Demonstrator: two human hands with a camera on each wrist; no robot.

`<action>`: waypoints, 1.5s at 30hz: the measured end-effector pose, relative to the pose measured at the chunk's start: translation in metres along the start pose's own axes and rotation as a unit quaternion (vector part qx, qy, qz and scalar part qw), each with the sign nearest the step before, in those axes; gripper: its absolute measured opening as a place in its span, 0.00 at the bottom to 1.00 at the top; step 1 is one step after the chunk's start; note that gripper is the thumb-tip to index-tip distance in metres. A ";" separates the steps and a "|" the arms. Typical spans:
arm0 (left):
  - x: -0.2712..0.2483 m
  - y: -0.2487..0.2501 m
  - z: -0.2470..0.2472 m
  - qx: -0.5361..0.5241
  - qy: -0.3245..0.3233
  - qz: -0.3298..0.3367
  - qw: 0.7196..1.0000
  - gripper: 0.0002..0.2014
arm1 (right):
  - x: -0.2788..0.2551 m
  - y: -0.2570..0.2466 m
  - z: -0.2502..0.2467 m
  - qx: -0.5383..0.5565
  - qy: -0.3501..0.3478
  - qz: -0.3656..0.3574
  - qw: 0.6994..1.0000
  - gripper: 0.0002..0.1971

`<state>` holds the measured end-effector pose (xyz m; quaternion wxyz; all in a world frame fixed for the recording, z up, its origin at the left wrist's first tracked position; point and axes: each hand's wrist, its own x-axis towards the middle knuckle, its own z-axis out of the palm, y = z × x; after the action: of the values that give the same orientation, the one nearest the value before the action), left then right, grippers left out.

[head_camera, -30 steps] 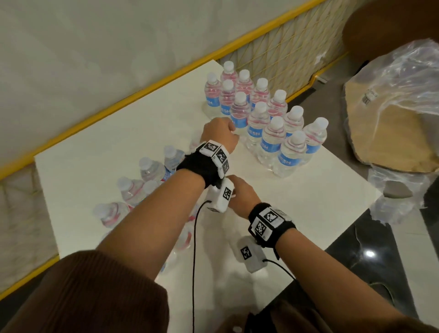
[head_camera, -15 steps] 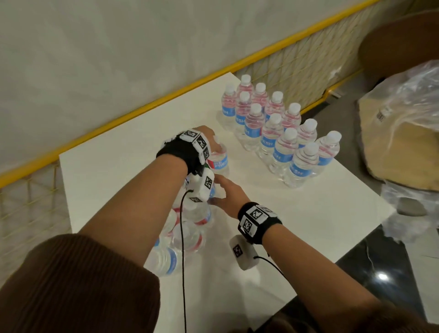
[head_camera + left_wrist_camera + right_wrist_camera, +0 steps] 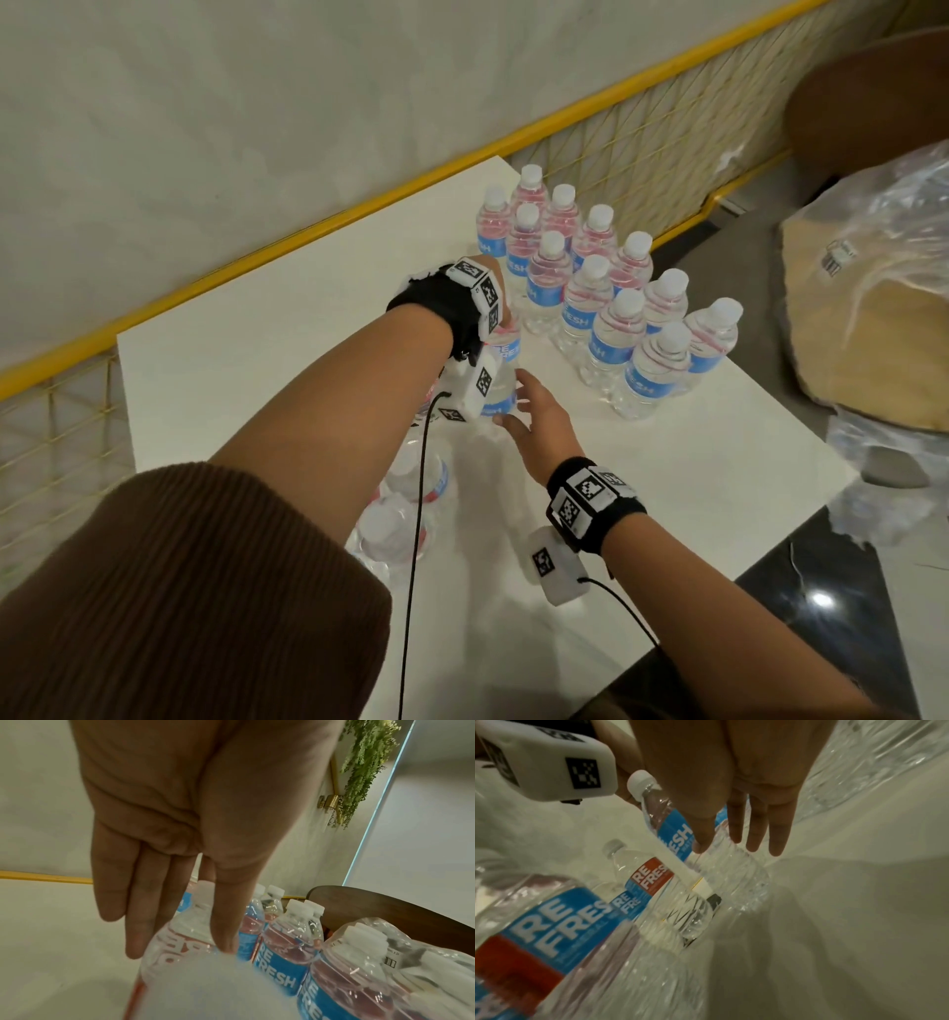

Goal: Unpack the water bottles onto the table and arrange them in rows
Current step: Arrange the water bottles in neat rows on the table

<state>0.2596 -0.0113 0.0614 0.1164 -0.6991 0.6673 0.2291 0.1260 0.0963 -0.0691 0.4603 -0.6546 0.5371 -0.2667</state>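
My left hand (image 3: 180, 943) grips a water bottle (image 3: 506, 370) by its top, thumb on one side and fingers on the other. The bottle is clear, with a blue and red label and a white cap (image 3: 641, 780). It is just left of the front of the standing rows (image 3: 595, 288). My right hand (image 3: 529, 411) is open, its thumb (image 3: 700, 841) touching the bottle's label and its fingers straight beside the lower body. In the head view the wrist strap hides most of the left hand.
Several loose bottles (image 3: 411, 488) lie under my left forearm on the white table (image 3: 693, 488). Crumpled clear plastic wrap (image 3: 883, 267) sits off the table's right side. A yellow rail (image 3: 308, 231) runs behind the table, and the table's front edge is near my right elbow.
A second ago my left hand was a fist by the rows with no bottle showing; now it holds one. My right hand has moved right to the bottle's lower part.
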 end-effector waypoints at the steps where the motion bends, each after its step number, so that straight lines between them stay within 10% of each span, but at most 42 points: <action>1: 0.000 0.003 -0.003 -0.002 0.015 0.000 1.000 0.21 | 0.003 0.005 -0.003 0.002 0.016 0.005 1.000 0.29; 17: 0.037 -0.022 -0.025 -0.075 0.109 -0.057 0.990 0.06 | 0.067 0.000 -0.007 0.097 0.085 0.067 0.989 0.30; 21: 0.044 -0.033 -0.021 -0.206 0.153 -0.047 0.965 0.17 | 0.086 -0.003 -0.003 0.100 0.090 0.070 0.988 0.33; 25: 0.046 -0.036 -0.015 -0.247 0.089 -0.076 0.962 0.34 | 0.098 0.003 0.004 0.072 0.059 0.100 0.991 0.38; 31: 0.050 -0.036 -0.024 -0.200 0.087 -0.075 0.973 0.10 | 0.112 0.007 0.012 0.031 0.067 0.125 0.989 0.33; 36: 0.053 -0.035 -0.026 -0.219 0.091 -0.069 0.969 0.23 | 0.125 -0.003 0.016 0.060 0.073 0.156 0.983 0.35; 41: 0.050 -0.043 -0.026 -0.270 0.089 -0.071 0.956 0.05 | 0.130 -0.006 0.013 0.063 0.070 0.164 0.982 0.33; 45: 0.055 -0.049 -0.024 -0.277 0.111 -0.087 0.950 0.19 | 0.133 -0.010 0.014 0.073 0.072 0.165 0.981 0.32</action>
<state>0.3122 -0.0673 0.0489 -0.1372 -0.7799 0.5231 0.3150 0.1792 -0.0256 -0.0858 0.5051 -0.5007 0.6483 -0.2718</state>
